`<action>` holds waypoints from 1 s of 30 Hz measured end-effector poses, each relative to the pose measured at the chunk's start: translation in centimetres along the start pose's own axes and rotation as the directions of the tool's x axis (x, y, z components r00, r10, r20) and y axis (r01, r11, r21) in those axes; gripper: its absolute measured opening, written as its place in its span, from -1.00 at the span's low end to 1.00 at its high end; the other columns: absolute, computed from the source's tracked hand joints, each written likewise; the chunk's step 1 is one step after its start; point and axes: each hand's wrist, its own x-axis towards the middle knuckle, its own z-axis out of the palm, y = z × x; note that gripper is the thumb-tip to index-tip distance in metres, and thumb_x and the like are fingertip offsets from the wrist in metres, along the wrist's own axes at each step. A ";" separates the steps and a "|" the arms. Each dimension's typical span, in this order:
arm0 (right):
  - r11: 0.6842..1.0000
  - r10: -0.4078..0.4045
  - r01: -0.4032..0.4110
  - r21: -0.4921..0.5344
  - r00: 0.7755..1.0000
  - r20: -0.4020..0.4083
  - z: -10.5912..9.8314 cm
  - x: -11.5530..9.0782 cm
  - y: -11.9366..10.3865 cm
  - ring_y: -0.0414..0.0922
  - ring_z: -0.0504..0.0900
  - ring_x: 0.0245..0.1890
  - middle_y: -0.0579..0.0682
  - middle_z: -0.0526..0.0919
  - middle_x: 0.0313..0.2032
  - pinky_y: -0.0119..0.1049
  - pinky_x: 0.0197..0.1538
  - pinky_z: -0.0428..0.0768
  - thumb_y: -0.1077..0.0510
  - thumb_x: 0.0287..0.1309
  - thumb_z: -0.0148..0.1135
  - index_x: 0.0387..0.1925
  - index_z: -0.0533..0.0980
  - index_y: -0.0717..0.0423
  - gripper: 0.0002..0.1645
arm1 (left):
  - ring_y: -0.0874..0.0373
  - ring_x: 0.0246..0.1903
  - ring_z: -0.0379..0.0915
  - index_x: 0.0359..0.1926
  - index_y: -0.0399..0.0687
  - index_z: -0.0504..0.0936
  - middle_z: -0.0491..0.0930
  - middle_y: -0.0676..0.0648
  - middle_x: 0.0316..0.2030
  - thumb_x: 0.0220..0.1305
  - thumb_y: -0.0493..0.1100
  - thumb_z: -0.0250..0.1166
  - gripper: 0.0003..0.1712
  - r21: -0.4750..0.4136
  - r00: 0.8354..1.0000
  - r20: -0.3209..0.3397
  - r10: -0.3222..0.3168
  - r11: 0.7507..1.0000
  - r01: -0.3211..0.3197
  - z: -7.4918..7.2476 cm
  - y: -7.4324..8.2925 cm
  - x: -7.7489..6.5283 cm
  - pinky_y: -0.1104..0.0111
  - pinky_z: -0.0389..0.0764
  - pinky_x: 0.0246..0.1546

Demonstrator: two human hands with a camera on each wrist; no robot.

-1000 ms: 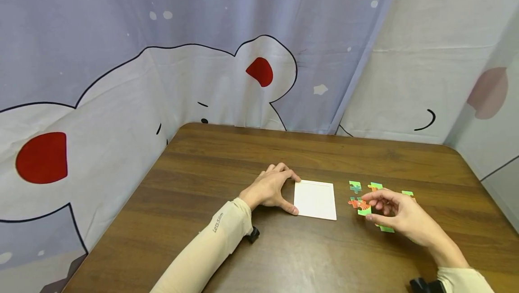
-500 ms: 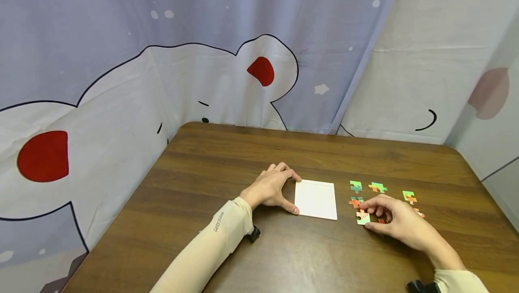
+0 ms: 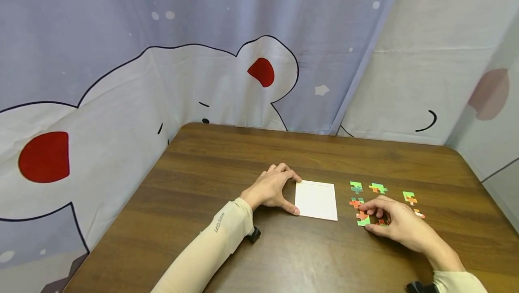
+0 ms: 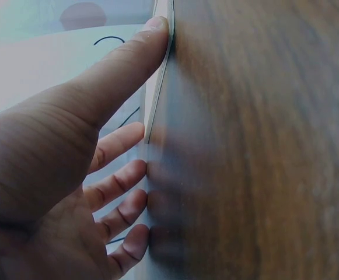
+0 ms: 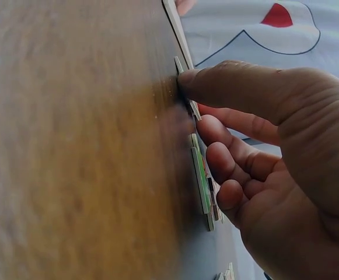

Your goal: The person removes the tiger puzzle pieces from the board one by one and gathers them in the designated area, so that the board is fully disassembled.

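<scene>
My left hand (image 3: 269, 188) rests at the left side of a thin white square board (image 3: 317, 200), its thumb and index fingertips spread at the two left corners. In the left wrist view the thumb (image 4: 134, 55) lies straight along the board's edge, other fingers loosely bent. To the right of the board, my right hand (image 3: 401, 222) pinches a green and red jigsaw puzzle piece (image 3: 363, 221) between thumb and index finger. Just beyond it lies a red and teal piece (image 3: 355, 202). The right wrist view shows the pinched piece (image 5: 179, 65) edge-on, close to the tabletop.
More puzzle pieces lie around the right hand: a green and teal one (image 3: 356, 187), a green and orange one (image 3: 378, 188), another (image 3: 409, 196) farther right. A red piece (image 3: 382, 223) is partly hidden under the hand. Patterned curtains (image 3: 227, 76) surround the brown table (image 3: 284, 257).
My right hand has moved toward the near side, bringing the pinched puzzle piece below the red and teal piece. Pieces it covered now show. The left hand and board have stayed put.
</scene>
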 end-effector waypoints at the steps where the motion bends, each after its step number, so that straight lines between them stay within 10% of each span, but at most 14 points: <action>1: 1.000 -0.002 0.002 0.000 1.000 -0.004 0.1 0.0 0.0 -0.28 0.54 -0.29 -0.28 0.60 -0.27 -0.44 -0.23 0.48 0.24 0.02 0.79 0.01 0.76 -0.13 -0.48 | -0.01 0.31 0.38 0.46 0.33 0.62 0.48 0.02 0.37 -0.09 0.40 0.80 0.07 -0.001 1.000 0.001 0.001 1.000 -0.001 0.0 0.0 0.0 0.07 0.47 0.34; 30: 1.000 -0.012 0.012 -0.003 0.998 -0.062 -0.3 -0.1 0.2 -0.24 0.52 -0.24 -0.22 0.64 -0.18 -0.45 -0.18 0.46 0.25 -0.07 0.84 0.11 0.74 -0.09 -0.33 | 0.05 0.26 0.39 0.48 0.31 0.60 0.48 0.06 0.35 -0.03 0.40 0.78 0.07 0.041 1.000 0.023 -0.007 0.999 0.006 -0.4 0.6 -0.1 0.13 0.50 0.28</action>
